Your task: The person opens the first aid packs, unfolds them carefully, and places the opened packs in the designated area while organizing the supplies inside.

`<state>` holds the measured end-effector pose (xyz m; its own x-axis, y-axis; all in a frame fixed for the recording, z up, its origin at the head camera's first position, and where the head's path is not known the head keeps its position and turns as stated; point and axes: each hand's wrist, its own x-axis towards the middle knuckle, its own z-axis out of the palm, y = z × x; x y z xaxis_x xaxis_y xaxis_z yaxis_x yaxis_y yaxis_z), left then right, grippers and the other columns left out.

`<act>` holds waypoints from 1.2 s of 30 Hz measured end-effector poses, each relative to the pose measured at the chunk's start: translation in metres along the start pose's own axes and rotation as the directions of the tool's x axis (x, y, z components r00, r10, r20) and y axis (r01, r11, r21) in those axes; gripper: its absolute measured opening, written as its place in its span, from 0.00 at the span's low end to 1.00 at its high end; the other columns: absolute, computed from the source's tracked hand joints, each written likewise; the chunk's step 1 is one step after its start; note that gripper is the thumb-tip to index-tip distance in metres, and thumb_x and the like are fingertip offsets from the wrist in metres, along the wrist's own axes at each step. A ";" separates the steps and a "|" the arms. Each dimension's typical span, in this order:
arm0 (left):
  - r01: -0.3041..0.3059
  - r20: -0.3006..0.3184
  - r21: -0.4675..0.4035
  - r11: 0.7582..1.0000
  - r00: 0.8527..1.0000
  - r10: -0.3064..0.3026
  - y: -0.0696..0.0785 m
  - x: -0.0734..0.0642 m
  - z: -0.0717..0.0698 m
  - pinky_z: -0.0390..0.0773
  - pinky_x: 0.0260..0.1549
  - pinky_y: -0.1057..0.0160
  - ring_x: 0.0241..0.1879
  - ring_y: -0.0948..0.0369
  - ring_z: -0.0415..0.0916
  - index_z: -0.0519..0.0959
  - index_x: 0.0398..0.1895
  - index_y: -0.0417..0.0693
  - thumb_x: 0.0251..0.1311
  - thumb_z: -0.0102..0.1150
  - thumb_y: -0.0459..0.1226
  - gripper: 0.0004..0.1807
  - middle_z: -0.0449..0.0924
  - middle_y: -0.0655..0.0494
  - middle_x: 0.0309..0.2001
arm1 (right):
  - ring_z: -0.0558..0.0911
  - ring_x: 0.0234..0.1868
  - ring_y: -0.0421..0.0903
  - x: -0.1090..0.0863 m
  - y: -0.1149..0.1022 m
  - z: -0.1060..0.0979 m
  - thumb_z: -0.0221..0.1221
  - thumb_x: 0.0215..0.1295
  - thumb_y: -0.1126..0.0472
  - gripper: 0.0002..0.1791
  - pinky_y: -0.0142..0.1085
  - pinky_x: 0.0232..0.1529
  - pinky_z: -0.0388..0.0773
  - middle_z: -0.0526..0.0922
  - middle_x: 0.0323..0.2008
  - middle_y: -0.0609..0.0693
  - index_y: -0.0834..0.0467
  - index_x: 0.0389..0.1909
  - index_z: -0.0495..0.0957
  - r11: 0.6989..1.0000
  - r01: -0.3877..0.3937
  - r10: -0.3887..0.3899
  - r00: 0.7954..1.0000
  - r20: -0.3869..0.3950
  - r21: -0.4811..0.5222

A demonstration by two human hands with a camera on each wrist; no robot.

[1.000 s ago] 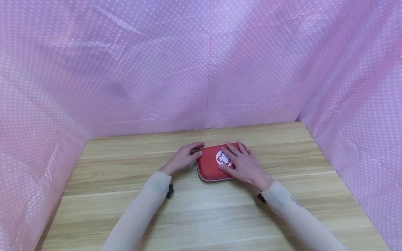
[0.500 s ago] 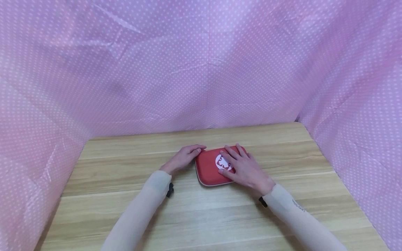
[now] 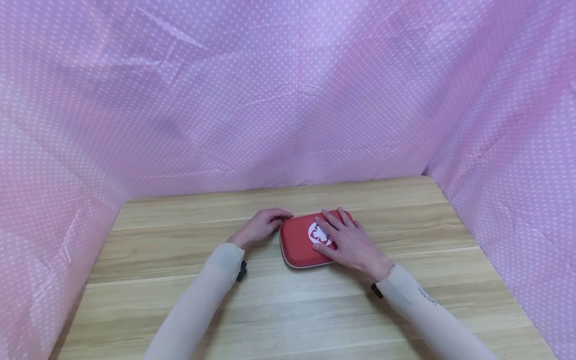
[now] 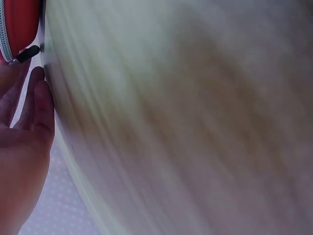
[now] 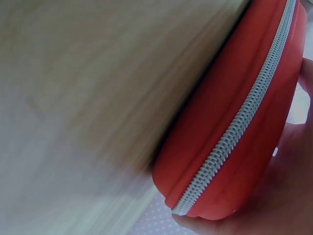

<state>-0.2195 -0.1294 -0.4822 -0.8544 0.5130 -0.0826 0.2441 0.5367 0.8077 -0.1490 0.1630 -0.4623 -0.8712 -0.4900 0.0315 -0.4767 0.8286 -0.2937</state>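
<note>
A red zippered first-aid case (image 3: 299, 245) with a white round emblem lies on the table, its lid closed. My right hand (image 3: 353, 242) rests on its right half with fingers spread, partly covering the emblem. At the far left corner my left hand (image 3: 261, 227) has its thumb and forefinger close together against the case. In the left wrist view a black zipper pull (image 4: 28, 54) sticks out beside those fingers; whether they pinch it is hidden. Along the side in the right wrist view, the silver zipper (image 5: 230, 139) is closed.
The light wooden table (image 3: 180, 280) extends around the case on all sides. Pink polka-dot cloth (image 3: 225, 125) hangs behind its back edge and along both sides. A dark strap piece shows at each wrist.
The case has shifted slightly toward me and left, with the right hand on it. The left fingers have moved in at the corner, and the left thumb has dropped beneath the forefinger.
</note>
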 end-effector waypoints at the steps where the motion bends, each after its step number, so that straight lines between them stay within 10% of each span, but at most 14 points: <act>1: 0.005 0.000 0.001 1.000 1.000 -0.005 0.000 0.001 0.000 0.71 0.68 0.53 0.65 0.55 0.75 0.81 0.64 0.48 0.76 0.52 0.28 0.19 0.82 0.53 0.62 | 0.51 0.81 0.64 0.000 0.000 0.000 0.55 0.70 0.29 0.44 0.71 0.69 0.59 0.58 0.81 0.51 0.47 0.80 0.63 1.000 0.000 0.000 1.000 0.000 0.000; 19: 0.043 -0.126 0.110 0.993 0.992 -0.029 0.001 0.002 0.001 0.80 0.57 0.55 0.49 0.57 0.82 0.87 0.45 0.46 0.69 0.64 0.30 0.07 0.86 0.54 0.45 | 0.50 0.81 0.63 0.001 0.000 0.002 0.55 0.70 0.29 0.43 0.70 0.70 0.58 0.57 0.81 0.51 0.46 0.80 0.62 1.000 -0.001 0.001 1.000 0.004 -0.002; 36: -0.002 -0.087 0.227 0.974 0.996 0.023 0.001 -0.004 -0.008 0.80 0.54 0.56 0.45 0.60 0.81 0.86 0.41 0.49 0.70 0.64 0.34 0.03 0.87 0.58 0.40 | 0.52 0.80 0.64 0.000 0.000 -0.001 0.55 0.70 0.30 0.44 0.71 0.68 0.61 0.59 0.80 0.51 0.47 0.80 0.63 1.000 -0.007 0.007 1.000 -0.007 -0.003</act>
<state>-0.2194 -0.1358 -0.4761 -0.8853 0.4648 -0.0133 0.3437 0.6734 0.6546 -0.1487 0.1633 -0.4615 -0.8751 -0.4825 0.0362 -0.4711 0.8327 -0.2910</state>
